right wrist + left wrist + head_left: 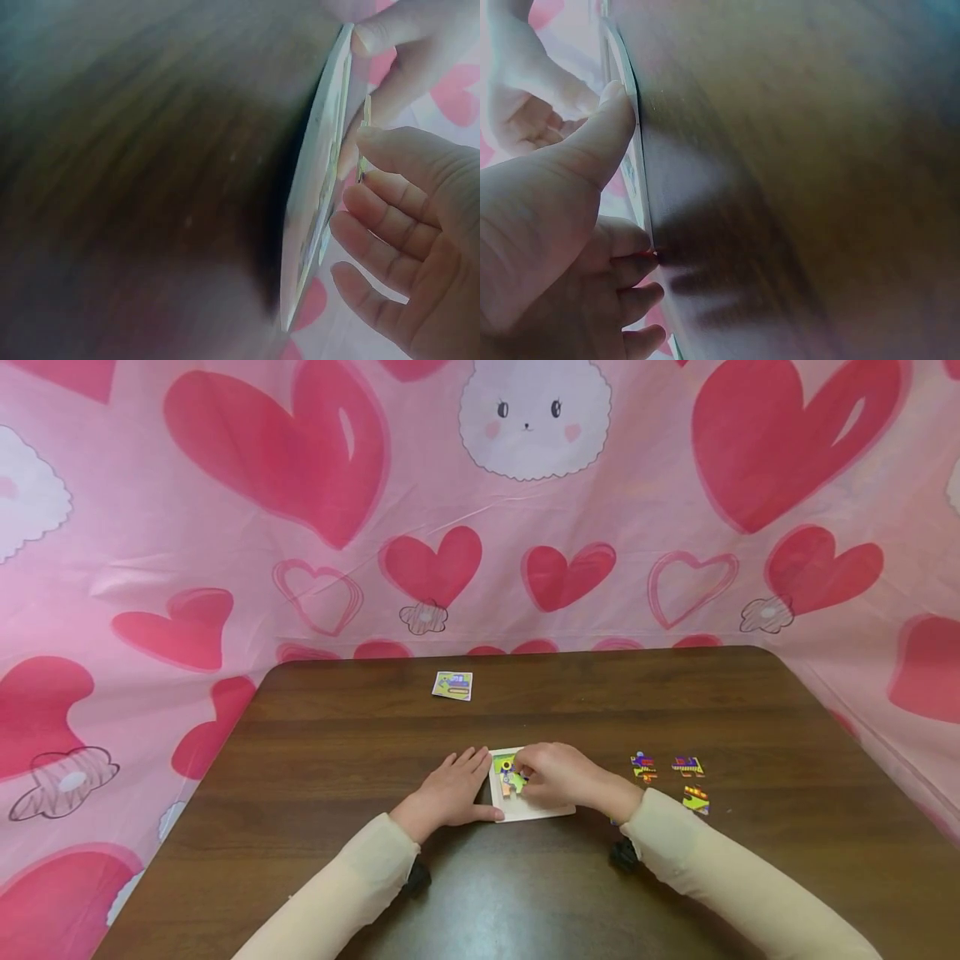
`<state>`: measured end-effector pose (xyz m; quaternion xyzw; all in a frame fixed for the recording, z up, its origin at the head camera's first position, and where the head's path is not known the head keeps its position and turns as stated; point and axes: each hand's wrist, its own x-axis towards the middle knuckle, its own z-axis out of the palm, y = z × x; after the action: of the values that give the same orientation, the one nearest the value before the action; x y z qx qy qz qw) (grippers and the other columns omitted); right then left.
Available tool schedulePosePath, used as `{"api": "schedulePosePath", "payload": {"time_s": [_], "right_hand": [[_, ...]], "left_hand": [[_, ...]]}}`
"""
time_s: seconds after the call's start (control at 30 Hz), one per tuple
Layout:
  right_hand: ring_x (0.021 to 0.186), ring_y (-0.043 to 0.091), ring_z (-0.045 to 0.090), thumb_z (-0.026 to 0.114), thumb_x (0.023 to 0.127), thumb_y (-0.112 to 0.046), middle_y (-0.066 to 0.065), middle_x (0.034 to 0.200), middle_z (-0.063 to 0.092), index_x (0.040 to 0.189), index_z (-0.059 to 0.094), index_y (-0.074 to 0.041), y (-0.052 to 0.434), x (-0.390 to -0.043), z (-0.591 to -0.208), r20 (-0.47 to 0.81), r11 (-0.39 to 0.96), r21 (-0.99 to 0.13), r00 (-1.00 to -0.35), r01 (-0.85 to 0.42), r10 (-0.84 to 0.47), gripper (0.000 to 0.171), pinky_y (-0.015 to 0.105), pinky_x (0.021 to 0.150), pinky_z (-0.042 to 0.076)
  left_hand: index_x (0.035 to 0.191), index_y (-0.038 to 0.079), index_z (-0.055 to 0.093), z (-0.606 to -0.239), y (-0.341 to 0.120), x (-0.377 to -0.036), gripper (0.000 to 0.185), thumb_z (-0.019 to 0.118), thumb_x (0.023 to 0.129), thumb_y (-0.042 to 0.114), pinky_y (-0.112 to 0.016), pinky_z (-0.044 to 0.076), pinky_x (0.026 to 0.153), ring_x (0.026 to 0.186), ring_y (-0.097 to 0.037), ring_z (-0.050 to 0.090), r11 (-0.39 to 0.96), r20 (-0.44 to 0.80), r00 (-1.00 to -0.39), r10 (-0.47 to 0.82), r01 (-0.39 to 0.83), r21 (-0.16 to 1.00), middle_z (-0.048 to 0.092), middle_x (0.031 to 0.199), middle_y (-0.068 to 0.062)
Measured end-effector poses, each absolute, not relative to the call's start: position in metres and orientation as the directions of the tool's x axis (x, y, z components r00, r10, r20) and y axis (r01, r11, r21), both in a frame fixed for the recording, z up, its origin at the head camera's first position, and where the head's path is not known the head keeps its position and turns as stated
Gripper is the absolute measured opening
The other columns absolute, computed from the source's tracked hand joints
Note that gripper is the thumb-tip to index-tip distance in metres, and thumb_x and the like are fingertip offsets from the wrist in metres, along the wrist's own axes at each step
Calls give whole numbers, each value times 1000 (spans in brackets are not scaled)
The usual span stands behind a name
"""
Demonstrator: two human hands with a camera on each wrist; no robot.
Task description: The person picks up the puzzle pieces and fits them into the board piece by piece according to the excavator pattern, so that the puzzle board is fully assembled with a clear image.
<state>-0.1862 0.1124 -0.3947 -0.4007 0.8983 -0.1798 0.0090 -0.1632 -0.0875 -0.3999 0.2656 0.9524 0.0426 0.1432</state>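
Observation:
A white puzzle tray [536,813] lies flat on the table, with colourful green, yellow and purple pieces [504,765] in its left part. At its left side rests my left hand [452,789], fingers extended along the edge and thumb on the front left corner. My right hand [561,774] is over the tray and hides much of its middle and right. In the right wrist view, that hand pinches a thin puzzle piece [367,110] between thumb and fingertips, seen edge-on and held just off the tray. Its printed picture cannot be made out there.
Several loose puzzle pieces [687,767] lie on the brown table [337,718] to the right of the tray, one partly hidden by the right forearm. A small picture card [453,686] lies near the far edge. A pink heart-patterned cloth [510,510] hangs around the table.

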Motion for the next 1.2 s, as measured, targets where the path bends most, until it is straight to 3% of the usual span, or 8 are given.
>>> {"api": "schedulePosePath", "payload": {"time_s": [0.4,0.6,0.77,0.97,1.2], "right_hand": [[57,7,39,71,71,-11,-11,62,41,74,58,-13,105,-193,-402,122,611,-285,-661,-738,-741,14,23,52,33],[58,7,40,72,74,-13,-10,65,45,85,66,-13,105,-192,-402,95,611,-285,-656,-739,-749,12,23,52,33],[61,6,43,70,79,-13,-8,74,54,99,72,-18,105,-191,-399,55,594,-275,-629,-756,-775,21,24,53,36],[61,5,44,71,79,-13,-6,75,56,99,73,-19,104,-190,-400,71,562,-238,-591,-792,-803,20,22,53,37],[68,6,52,70,81,-12,-6,85,64,99,74,-18,105,-191,-400,72,574,-236,-603,-784,-795,20,25,58,43]], "left_hand": [[142,0,30,-402,-87,-162,88,57,82,58,-43,22,106,134,-28,23,845,-220,-816,535,521,124,27,147,-14],[142,0,29,-402,-87,-163,89,57,82,58,-43,21,106,134,-28,23,847,-224,-817,531,516,128,26,147,-14],[143,0,29,-402,-87,-163,89,56,82,59,-43,21,106,135,-28,22,849,-236,-816,528,514,124,25,148,-13],[143,0,28,-403,-88,-164,89,56,82,59,-43,21,106,135,-28,22,850,-241,-815,527,509,135,25,148,-13],[143,0,28,-401,-87,-164,88,55,82,58,-43,20,106,135,-28,21,853,-252,-815,521,501,143,24,148,-13]]}}
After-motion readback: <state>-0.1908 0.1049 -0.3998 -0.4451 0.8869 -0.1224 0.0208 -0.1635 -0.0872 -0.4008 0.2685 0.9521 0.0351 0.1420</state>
